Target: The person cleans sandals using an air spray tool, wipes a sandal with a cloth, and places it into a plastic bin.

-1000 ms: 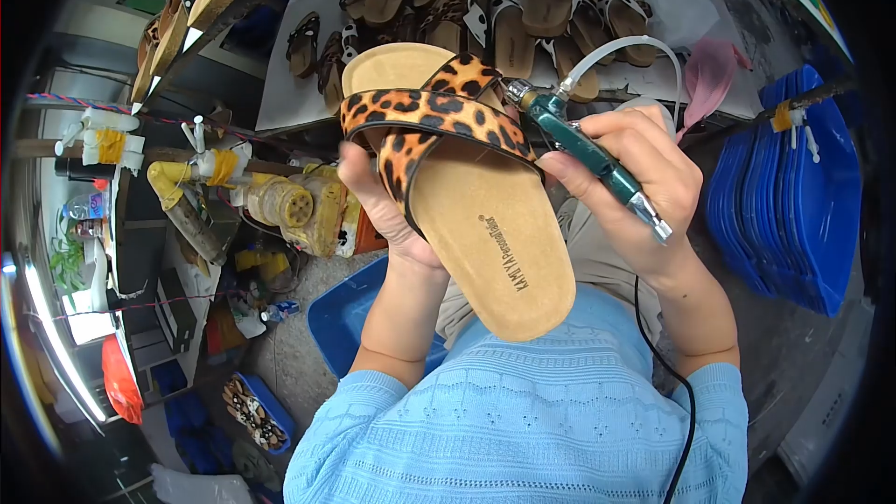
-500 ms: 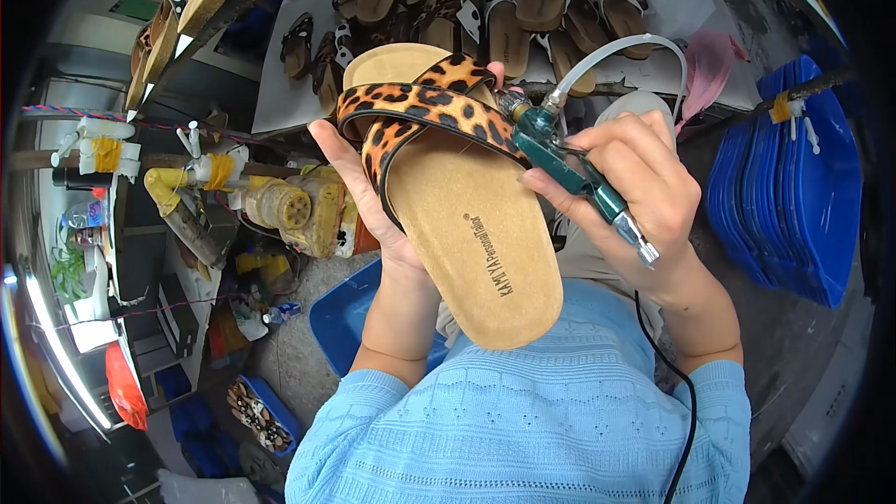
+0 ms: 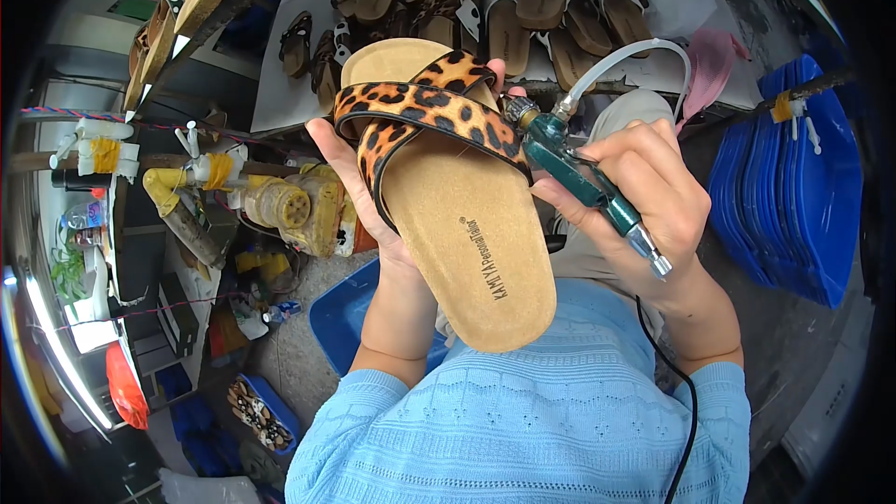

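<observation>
My left hand (image 3: 366,201) supports a leopard-print sandal (image 3: 467,261) from beneath, with fingertips showing past its far right edge. Crossed straps edged in black span the tan footbed, which carries printed lettering near the heel. A small green spray gun (image 3: 571,168) with a metal nozzle is gripped in my right hand (image 3: 658,196). Its nozzle end sits just right of the straps, close to my left fingertips. From the gun rises a clear hose (image 3: 597,56) that arches over to the right. No spray is visible.
Many sandals (image 3: 504,33) cover the white-sheeted bench ahead. Stacked blue trays (image 3: 779,187) stand at right. A blue bin (image 3: 345,308) is below my left arm, yellowed machinery (image 3: 289,210) is at left, and a black cable (image 3: 686,383) hangs by my right arm.
The spray gun and my right hand have shifted slightly right and down, opening a small gap from the straps. The sandal has moved a little left.
</observation>
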{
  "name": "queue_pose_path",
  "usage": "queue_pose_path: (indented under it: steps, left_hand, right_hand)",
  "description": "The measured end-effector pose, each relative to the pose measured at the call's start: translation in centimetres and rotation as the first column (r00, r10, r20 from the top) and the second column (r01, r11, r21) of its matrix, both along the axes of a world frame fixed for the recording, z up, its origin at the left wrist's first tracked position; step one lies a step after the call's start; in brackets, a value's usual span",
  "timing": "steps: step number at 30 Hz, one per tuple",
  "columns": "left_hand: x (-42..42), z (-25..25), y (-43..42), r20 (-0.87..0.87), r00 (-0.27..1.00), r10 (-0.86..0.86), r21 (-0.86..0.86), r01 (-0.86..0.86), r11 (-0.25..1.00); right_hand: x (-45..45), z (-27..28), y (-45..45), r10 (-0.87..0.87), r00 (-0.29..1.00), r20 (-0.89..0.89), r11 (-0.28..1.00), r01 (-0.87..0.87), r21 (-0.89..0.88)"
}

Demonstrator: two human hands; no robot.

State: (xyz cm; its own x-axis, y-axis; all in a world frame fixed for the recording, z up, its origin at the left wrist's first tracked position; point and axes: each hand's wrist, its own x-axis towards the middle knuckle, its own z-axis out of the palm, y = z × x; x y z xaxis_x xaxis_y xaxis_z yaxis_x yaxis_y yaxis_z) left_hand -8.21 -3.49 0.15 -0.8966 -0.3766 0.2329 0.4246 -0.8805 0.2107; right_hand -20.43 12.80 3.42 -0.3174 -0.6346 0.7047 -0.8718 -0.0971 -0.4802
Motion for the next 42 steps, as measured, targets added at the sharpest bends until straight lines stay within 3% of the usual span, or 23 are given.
queue_pose_path:
  steps: [18,28,34,36,38,42]
  left_hand:
    - [-0.1,-0.2,0.1,0.087,0.994,0.068,-0.063,-0.063,0.996]
    - [-0.4,0.3,0.1,0.128,0.992,0.005,0.081,-0.015,0.997]
    - [-0.5,0.1,0.3,0.121,0.993,-0.003,0.088,-0.008,0.996]
    - [-0.4,0.2,0.0,0.168,0.986,0.011,0.128,-0.032,0.991]
    - [-0.7,0.0,-0.2,0.314,0.929,0.195,0.023,-0.213,0.977]
    - [-0.7,0.0,-0.4,0.288,0.952,0.103,-0.025,-0.100,0.995]
  right_hand:
    - [-0.2,-0.2,0.3,-0.011,1.000,0.008,1.000,0.011,0.012]
    - [-0.7,-0.8,-0.4,-0.003,0.993,0.116,1.000,0.006,-0.024]
    - [-1.6,-0.8,0.2,0.064,0.997,0.049,0.997,-0.062,-0.050]
    - [-1.3,-0.2,1.2,0.064,0.990,0.125,0.997,-0.058,-0.048]
    - [-1.4,0.3,2.3,0.090,0.980,0.178,0.994,-0.078,-0.078]
    - [-1.0,1.1,2.7,0.261,0.935,0.241,0.959,-0.223,-0.175]
